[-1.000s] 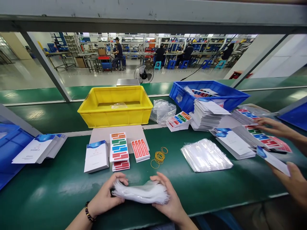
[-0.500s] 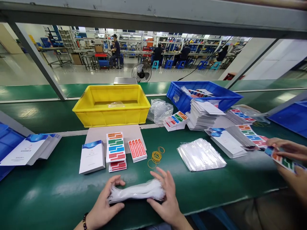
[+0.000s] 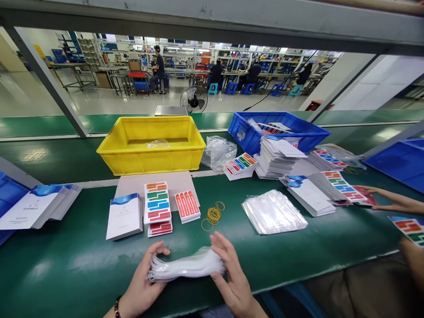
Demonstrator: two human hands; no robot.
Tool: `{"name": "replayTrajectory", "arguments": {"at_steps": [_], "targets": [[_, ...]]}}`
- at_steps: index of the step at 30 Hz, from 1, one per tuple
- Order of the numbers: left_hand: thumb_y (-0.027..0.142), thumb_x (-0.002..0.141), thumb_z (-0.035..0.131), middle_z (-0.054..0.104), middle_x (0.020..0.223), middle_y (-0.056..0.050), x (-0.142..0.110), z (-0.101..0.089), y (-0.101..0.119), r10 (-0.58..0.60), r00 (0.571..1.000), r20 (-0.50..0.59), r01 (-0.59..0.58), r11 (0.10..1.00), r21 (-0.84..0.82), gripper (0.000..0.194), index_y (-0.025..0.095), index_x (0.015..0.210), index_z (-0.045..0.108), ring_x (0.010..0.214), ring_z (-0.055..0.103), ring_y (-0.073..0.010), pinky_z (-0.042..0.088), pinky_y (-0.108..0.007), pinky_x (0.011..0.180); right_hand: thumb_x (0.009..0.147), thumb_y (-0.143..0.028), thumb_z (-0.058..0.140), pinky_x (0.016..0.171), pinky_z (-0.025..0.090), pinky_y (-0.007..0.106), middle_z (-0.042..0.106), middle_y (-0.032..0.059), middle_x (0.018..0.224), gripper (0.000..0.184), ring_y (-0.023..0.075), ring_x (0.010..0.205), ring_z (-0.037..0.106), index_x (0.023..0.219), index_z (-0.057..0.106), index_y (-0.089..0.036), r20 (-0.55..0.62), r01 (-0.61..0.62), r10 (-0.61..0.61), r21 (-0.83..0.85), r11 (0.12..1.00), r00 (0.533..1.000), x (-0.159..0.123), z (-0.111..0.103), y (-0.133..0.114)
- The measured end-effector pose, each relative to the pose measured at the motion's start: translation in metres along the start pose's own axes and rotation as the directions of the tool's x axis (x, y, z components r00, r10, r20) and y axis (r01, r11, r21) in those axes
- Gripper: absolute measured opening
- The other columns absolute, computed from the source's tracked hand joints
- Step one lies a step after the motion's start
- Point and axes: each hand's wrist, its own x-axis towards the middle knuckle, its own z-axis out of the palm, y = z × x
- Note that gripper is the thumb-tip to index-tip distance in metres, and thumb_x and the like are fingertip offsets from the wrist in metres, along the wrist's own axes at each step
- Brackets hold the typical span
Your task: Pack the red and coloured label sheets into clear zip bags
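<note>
Between my hands lies a bundle of clear plastic bags [image 3: 187, 267], bunched lengthwise near the front edge of the green bench. My left hand [image 3: 145, 274] is closed around its left end, thumb partly under the plastic. At the right end my right hand [image 3: 230, 274] grips with curved fingers and thumb. Just beyond are rubber bands [image 3: 213, 215], a stack of red-and-white sticker cards [image 3: 187, 206], colourful sticker sheets [image 3: 157, 203] and a stack of white booklets [image 3: 124, 216]. A flat pile of clear bags [image 3: 274, 212] lies to the right.
A yellow bin [image 3: 150, 154] and a blue bin [image 3: 278, 130] stand at the back. Stacked booklets [image 3: 278, 157] rise before the blue one. More booklets [image 3: 36, 205] lie far left. At right, a co-worker's hand [image 3: 394, 198] touches cards; their other hand holds a sticker sheet [image 3: 409, 227].
My hands keep hold of the bag bundle, with small shifts of the right fingers and thumb. The co-worker has lowered a sticker sheet and reached one hand to the stack.
</note>
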Motion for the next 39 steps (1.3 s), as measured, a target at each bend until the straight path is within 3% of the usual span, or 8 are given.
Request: {"name": "replayTrajectory", "arguments": {"at_steps": [9, 19, 22, 26, 28, 33, 37, 39], "targets": [[0.019, 0.082, 0.050, 0.062, 0.099, -0.003, -0.004, 0.004, -0.005, 0.093, 0.992, -0.081, -0.091, 0.995, 0.032, 0.043, 0.031, 0.121, 0.036, 0.091, 0.061, -0.0169, 0.047, -0.028, 0.082, 0.080, -0.010, 0.047, 0.096, 0.040, 0.043, 0.029, 0.0097, 0.139, 0.017, 0.0298, 0.124, 0.037, 0.085, 0.059, -0.019, -0.081, -0.044, 0.043, -0.010, 0.999, 0.996, 0.005, 0.013, -0.008], [0.019, 0.081, 0.052, 0.062, 0.094, -0.001, -0.007, 0.007, -0.001, 0.078, 0.986, -0.146, -0.067, 0.994, 0.082, 0.041, 0.031, 0.117, 0.038, 0.083, 0.061, -0.0147, 0.048, -0.025, 0.077, 0.078, -0.008, 0.049, 0.098, 0.034, 0.048, 0.033, 0.0069, 0.136, 0.017, 0.0320, 0.125, 0.034, 0.076, 0.060, -0.020, -0.065, 0.079, -0.080, -0.026, 0.997, 0.995, 0.016, 0.009, -0.005], [0.018, 0.079, 0.054, 0.060, 0.098, -0.002, -0.007, 0.007, 0.002, 0.081, 0.987, -0.137, -0.073, 0.996, 0.056, 0.045, 0.030, 0.119, 0.037, 0.089, 0.060, -0.0160, 0.046, -0.027, 0.082, 0.084, -0.024, 0.052, 0.100, 0.032, 0.048, 0.032, 0.0089, 0.136, 0.007, 0.0320, 0.126, 0.033, 0.088, 0.057, -0.021, -0.081, 0.055, -0.051, 0.046, 0.997, 0.995, 0.014, 0.014, 0.003], [0.021, 0.080, 0.053, 0.061, 0.098, -0.003, -0.009, 0.010, -0.006, 0.026, 0.990, -0.138, -0.029, 0.999, -0.021, 0.039, 0.028, 0.117, 0.040, 0.089, 0.059, -0.0177, 0.045, -0.030, 0.081, 0.060, -0.073, 0.055, 0.103, 0.025, 0.054, 0.018, 0.0190, 0.143, 0.102, 0.0370, 0.130, 0.025, 0.137, 0.016, -0.020, -0.118, -0.060, 0.099, 0.301, 0.952, 0.988, 0.007, 0.026, 0.017], [0.024, 0.080, 0.054, 0.061, 0.095, -0.003, -0.008, 0.012, -0.010, -0.014, 0.988, -0.152, 0.003, 0.998, -0.071, 0.040, 0.027, 0.117, 0.039, 0.088, 0.059, -0.0178, 0.044, -0.031, 0.082, 0.059, -0.068, 0.062, 0.102, 0.028, 0.053, 0.027, 0.0205, 0.140, 0.113, 0.0347, 0.129, 0.030, 0.140, 0.000, -0.020, 0.001, -0.183, 0.196, 0.366, 0.912, 0.981, 0.003, 0.028, 0.025], [0.030, 0.068, 0.069, 0.059, 0.089, -0.002, 0.002, 0.007, -0.009, -0.115, 0.992, -0.047, 0.102, 0.968, -0.228, 0.071, 0.025, 0.126, 0.029, 0.074, 0.058, -0.0157, 0.046, -0.028, 0.069, 0.069, -0.037, 0.070, 0.091, 0.043, 0.040, 0.060, 0.0100, 0.101, 0.046, 0.0272, 0.105, 0.056, 0.108, 0.051, -0.021, 0.229, -0.378, 0.310, 0.377, 0.846, 0.923, 0.002, 0.023, 0.040], [0.033, 0.072, 0.063, 0.060, 0.075, -0.002, 0.009, -0.004, 0.003, -0.084, 0.996, 0.024, 0.085, 0.996, -0.035, 0.017, 0.018, 0.081, 0.061, 0.069, 0.056, -0.0156, 0.044, -0.026, 0.064, 0.073, -0.034, 0.065, 0.071, 0.049, 0.029, 0.058, 0.0059, 0.091, 0.018, 0.0198, 0.079, 0.060, 0.082, 0.059, -0.020, 0.244, -0.371, 0.297, 0.365, 0.854, 0.923, 0.008, 0.018, 0.033], [0.034, 0.076, 0.057, 0.059, 0.071, -0.003, 0.010, -0.009, 0.011, -0.034, 0.999, 0.031, 0.034, 0.999, 0.000, 0.019, 0.018, 0.068, 0.061, 0.067, 0.056, -0.0159, 0.044, -0.027, 0.064, 0.076, -0.033, 0.062, 0.068, 0.049, 0.028, 0.057, 0.0053, 0.088, 0.014, 0.0188, 0.076, 0.060, 0.081, 0.059, -0.020, 0.236, -0.344, 0.271, 0.373, 0.862, 0.933, 0.011, 0.016, 0.026]]}}
